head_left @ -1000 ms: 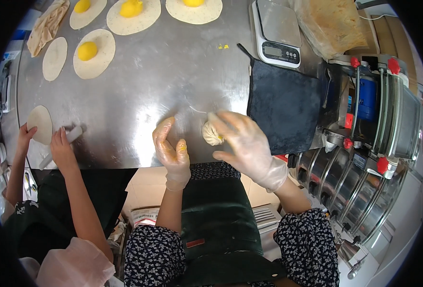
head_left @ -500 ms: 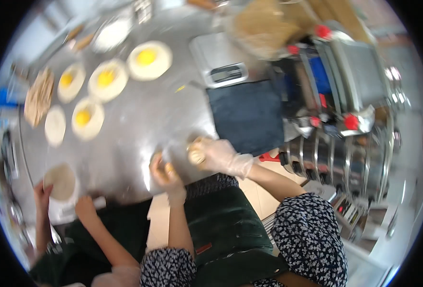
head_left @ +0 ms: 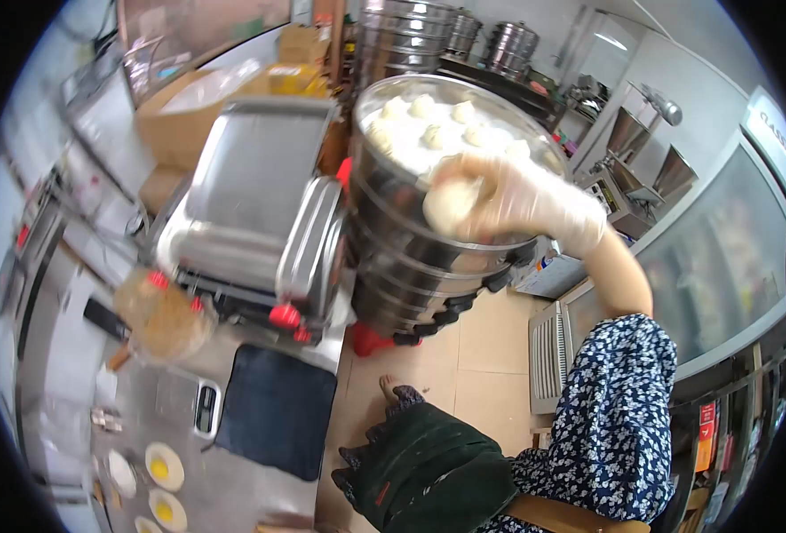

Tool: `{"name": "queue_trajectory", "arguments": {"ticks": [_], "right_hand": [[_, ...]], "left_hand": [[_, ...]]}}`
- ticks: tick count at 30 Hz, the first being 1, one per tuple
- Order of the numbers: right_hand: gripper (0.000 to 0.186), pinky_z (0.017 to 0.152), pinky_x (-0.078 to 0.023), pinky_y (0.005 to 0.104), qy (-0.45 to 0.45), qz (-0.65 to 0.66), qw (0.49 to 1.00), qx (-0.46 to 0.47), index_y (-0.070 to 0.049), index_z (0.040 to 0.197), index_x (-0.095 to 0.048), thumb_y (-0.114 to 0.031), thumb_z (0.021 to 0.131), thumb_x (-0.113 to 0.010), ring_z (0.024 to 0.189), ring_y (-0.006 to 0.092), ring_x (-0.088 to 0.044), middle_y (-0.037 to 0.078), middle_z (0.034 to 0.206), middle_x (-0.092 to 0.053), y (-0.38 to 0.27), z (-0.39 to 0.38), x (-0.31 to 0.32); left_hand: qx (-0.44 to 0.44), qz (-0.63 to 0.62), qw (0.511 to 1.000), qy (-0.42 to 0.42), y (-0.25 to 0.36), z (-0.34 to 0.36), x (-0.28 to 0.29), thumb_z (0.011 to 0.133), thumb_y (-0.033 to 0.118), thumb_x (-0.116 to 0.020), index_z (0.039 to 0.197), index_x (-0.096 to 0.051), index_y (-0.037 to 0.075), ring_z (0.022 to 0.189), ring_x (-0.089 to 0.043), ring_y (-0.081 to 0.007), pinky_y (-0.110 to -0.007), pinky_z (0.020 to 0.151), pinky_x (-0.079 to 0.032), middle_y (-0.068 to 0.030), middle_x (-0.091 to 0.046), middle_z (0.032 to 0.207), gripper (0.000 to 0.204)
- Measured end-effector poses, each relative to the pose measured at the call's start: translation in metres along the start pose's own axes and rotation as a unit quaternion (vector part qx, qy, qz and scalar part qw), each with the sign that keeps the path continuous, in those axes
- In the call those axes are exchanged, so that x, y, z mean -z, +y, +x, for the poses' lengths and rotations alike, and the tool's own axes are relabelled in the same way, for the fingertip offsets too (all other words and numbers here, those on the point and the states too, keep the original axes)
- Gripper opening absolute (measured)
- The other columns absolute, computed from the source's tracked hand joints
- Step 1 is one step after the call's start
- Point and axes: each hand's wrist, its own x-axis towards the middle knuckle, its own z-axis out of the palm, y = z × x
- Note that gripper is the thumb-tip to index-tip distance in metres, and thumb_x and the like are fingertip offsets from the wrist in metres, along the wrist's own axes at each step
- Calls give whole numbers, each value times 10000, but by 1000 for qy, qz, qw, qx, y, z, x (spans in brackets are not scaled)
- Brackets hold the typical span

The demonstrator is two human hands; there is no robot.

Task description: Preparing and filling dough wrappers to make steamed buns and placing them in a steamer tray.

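A thin clear glove covers my right hand (head_left: 522, 200), which is closed round a pale round dough bun (head_left: 451, 206) at the near rim of a tall metal steamer stack (head_left: 411, 258). Several pleated buns (head_left: 436, 136) sit spaced apart on the white liner of its top tier. Only a blurred sliver of what looks like my left hand (head_left: 292, 525) shows at the lower edge, by the table's rim; its fingers cannot be made out.
Left of the steamer stands a metal machine (head_left: 255, 178) with red knobs. On the steel table (head_left: 166, 391) lie a dark mat (head_left: 279, 410), a scale (head_left: 175, 400) and dough rounds with yellow filling (head_left: 164, 466). A glass-door fridge (head_left: 704, 258) stands at right.
The view has swung right from the table to the steamer. My right hand has moved from the table edge to the steamer's rim with the bun. The co-worker's hands have left view.
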Motion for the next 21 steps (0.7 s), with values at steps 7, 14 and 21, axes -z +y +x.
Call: {"name": "queue_trajectory", "arguments": {"ticks": [7,14,21], "right_hand": [[462,856,-508,272,116,-137,966,-187,8,1165,-655,-121,738,-775,910,134,-629,86,993,-690,190,57,129],[365,836,-532,327,54,-197,949,-240,-29,1118,-677,-186,789,-702,902,260,-694,157,972,-719,383,99,128],[355,824,-526,371,-25,-188,942,-276,-49,1073,-692,-201,753,-716,933,322,-678,176,995,-709,372,106,105]], "left_hand": [[144,99,984,26,-57,-4,20,993,255,-620,1203,-592,-30,1008,-617,-300,-422,929,-483,-221,-633,1142,356],[80,174,982,-1,-26,-23,-18,999,223,-608,1230,-590,-29,1045,-612,-294,-414,946,-483,-217,-633,1172,343],[43,194,980,-22,-20,-21,-6,1004,191,-595,1256,-589,-28,1082,-607,-288,-407,963,-483,-212,-632,1202,334]]}}
